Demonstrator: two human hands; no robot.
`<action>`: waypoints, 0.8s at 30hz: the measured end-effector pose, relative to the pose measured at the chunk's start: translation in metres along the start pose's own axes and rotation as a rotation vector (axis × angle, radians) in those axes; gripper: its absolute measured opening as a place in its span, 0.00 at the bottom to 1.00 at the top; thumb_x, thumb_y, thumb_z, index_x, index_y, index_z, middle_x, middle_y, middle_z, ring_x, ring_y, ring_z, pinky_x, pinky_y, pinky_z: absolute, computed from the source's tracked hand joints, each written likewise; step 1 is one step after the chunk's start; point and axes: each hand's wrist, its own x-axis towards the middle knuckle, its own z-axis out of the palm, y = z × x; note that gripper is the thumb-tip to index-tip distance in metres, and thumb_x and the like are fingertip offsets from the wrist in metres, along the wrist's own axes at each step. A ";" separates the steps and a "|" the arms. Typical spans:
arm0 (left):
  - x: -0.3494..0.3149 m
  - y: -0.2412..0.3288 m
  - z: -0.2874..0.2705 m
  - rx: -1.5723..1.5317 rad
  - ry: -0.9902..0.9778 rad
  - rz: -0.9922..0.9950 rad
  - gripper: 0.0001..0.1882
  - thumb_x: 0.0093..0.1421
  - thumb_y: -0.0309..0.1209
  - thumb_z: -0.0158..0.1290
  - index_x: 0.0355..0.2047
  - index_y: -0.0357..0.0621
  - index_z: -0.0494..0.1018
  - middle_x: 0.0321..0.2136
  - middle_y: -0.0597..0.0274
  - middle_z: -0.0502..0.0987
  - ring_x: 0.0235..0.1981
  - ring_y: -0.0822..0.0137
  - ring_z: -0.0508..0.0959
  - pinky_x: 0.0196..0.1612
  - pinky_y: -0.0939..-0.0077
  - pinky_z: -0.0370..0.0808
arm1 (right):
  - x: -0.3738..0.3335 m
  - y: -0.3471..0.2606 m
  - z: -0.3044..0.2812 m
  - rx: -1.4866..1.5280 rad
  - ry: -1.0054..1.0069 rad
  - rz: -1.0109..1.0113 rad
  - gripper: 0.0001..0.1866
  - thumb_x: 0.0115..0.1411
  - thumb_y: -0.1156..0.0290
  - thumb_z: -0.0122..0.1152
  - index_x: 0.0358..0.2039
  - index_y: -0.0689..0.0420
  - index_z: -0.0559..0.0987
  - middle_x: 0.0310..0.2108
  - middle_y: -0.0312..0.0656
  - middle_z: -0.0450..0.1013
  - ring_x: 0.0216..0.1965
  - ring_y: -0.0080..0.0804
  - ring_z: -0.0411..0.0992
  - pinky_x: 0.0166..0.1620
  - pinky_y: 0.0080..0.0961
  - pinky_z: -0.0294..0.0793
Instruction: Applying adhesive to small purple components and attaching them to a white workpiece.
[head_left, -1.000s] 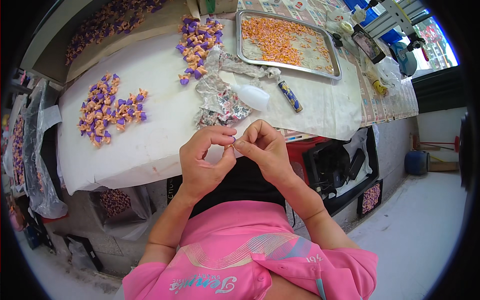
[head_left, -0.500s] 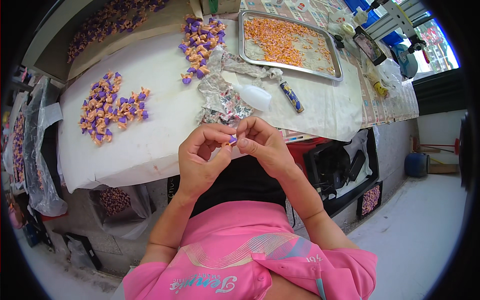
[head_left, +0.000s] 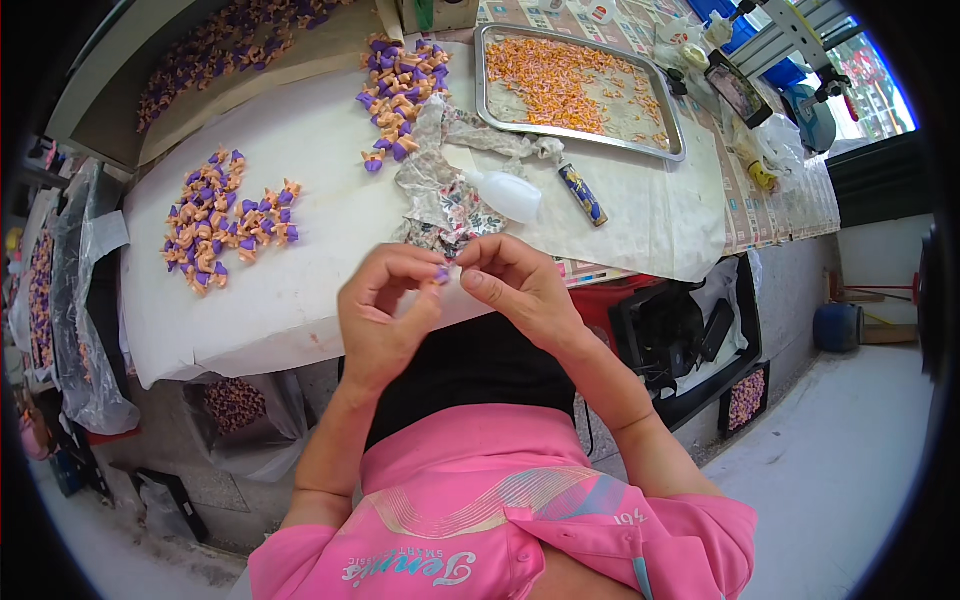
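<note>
My left hand (head_left: 385, 310) pinches a small purple and peach plastic figure part (head_left: 441, 274) between thumb and fingertips, just beyond the table's front edge. Close beside it, my right hand (head_left: 520, 290) has its thumb and fingertips drawn together; whatever they hold is too small to make out. Past my hands lies a crumpled floral cloth (head_left: 450, 205), with a white squeeze bottle (head_left: 512, 196) on its right. Loose purple and peach parts form one pile (head_left: 215, 220) on the left and another pile (head_left: 400, 95) farther back.
A metal tray (head_left: 585, 139) of small orange and pale pieces stands at the back. A dark blue patterned tube (head_left: 583, 194) lies before it. A phone (head_left: 738, 90) sits on a stand at the back right. Below the table on the right is an open black case (head_left: 750, 320).
My left hand has drawn slightly left with the figure part, leaving a small gap to my right hand. My right hand has shifted a little left too.
</note>
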 end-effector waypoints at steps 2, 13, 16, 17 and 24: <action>0.009 0.003 -0.016 0.369 0.137 0.089 0.09 0.53 0.13 0.52 0.32 0.38 0.75 0.38 0.58 0.76 0.38 0.73 0.76 0.40 0.81 0.73 | 0.000 -0.002 -0.007 -0.239 0.092 -0.131 0.11 0.61 0.74 0.61 0.43 0.63 0.74 0.38 0.33 0.71 0.40 0.17 0.68 0.44 0.16 0.68; 0.038 0.028 -0.066 1.339 0.344 0.439 0.09 0.50 0.20 0.58 0.33 0.41 0.75 0.37 0.57 0.76 0.42 0.57 0.72 0.47 0.65 0.68 | 0.034 -0.040 -0.054 -1.165 0.514 -0.572 0.14 0.56 0.69 0.65 0.42 0.59 0.78 0.38 0.41 0.74 0.41 0.37 0.69 0.44 0.30 0.69; 0.052 0.032 -0.058 1.311 0.324 0.487 0.09 0.51 0.21 0.58 0.35 0.41 0.75 0.37 0.57 0.76 0.43 0.57 0.71 0.48 0.64 0.67 | 0.042 -0.041 -0.053 -1.255 0.451 -0.558 0.16 0.54 0.67 0.67 0.42 0.58 0.78 0.39 0.43 0.74 0.43 0.42 0.68 0.46 0.35 0.68; 0.058 0.034 -0.055 1.276 0.298 0.500 0.10 0.52 0.21 0.57 0.36 0.41 0.75 0.37 0.57 0.76 0.43 0.56 0.71 0.48 0.64 0.67 | 0.044 -0.041 -0.051 -1.256 0.448 -0.562 0.16 0.54 0.67 0.67 0.42 0.58 0.78 0.39 0.43 0.74 0.43 0.42 0.68 0.46 0.35 0.68; 0.110 0.023 -0.042 1.257 0.186 0.413 0.13 0.55 0.25 0.55 0.42 0.39 0.74 0.38 0.53 0.77 0.43 0.53 0.72 0.48 0.62 0.68 | 0.039 -0.051 -0.035 -1.295 0.369 -0.401 0.20 0.50 0.65 0.70 0.41 0.58 0.77 0.37 0.43 0.73 0.42 0.44 0.67 0.47 0.35 0.67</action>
